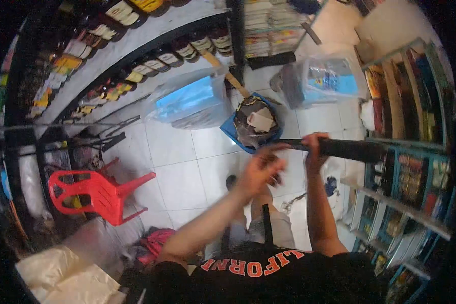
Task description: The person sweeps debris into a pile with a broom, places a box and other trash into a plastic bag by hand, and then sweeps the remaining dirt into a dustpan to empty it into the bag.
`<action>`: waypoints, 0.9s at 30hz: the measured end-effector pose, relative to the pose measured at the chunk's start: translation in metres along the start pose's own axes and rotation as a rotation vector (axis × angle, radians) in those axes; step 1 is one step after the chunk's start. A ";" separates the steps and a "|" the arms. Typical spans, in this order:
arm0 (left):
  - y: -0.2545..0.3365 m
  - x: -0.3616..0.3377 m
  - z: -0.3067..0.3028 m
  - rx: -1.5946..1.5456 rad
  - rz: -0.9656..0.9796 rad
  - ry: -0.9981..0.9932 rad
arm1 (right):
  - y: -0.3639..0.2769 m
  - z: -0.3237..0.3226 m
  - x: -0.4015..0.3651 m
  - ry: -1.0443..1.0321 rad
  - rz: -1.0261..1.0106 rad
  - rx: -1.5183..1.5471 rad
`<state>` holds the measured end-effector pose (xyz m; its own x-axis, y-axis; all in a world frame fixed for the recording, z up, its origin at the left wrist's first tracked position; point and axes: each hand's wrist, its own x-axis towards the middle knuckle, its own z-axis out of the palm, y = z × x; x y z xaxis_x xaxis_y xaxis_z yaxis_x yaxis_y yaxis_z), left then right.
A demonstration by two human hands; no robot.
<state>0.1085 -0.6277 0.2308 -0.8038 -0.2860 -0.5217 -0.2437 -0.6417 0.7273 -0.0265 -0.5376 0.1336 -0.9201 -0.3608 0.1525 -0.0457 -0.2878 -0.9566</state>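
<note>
At one o'clock, the right hand point(316, 147) grips a long dark object point(352, 150) crosswise, apparently to bear its weight, while the left hand point(261, 173), at twelve near its thin end, is too blurred to tell its grip.

Nearer the body than the bare left hand point(262, 172) and right hand point(315, 148), a black short-sleeved T-shirt point(283, 281) shows arched orange-red, pale-edged letters point(252, 267), partly reading "LIFORNI". Pale shorts point(281, 228) show below a dark strap point(267, 225).
</note>
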 end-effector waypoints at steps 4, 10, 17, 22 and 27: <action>-0.005 0.026 -0.134 0.659 0.464 0.744 | -0.038 -0.018 0.068 -0.280 -0.075 0.112; -0.032 0.056 -0.298 1.333 0.410 1.136 | -0.141 0.007 0.125 -0.628 -0.054 0.193; -0.037 0.100 -0.352 1.299 0.194 1.025 | -0.197 0.064 0.126 -0.221 -0.607 -0.278; -0.061 0.111 -0.371 1.388 -0.135 0.727 | -0.202 0.134 0.153 -0.289 -0.887 -0.528; -0.042 0.106 -0.377 1.097 -0.012 0.930 | -0.201 0.203 0.152 -0.610 -0.698 -0.248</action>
<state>0.2376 -0.8992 -0.0235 -0.2635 -0.9117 -0.3152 -0.8791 0.0924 0.4676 -0.0785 -0.7147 0.3996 -0.2964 -0.5992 0.7437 -0.6523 -0.4418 -0.6159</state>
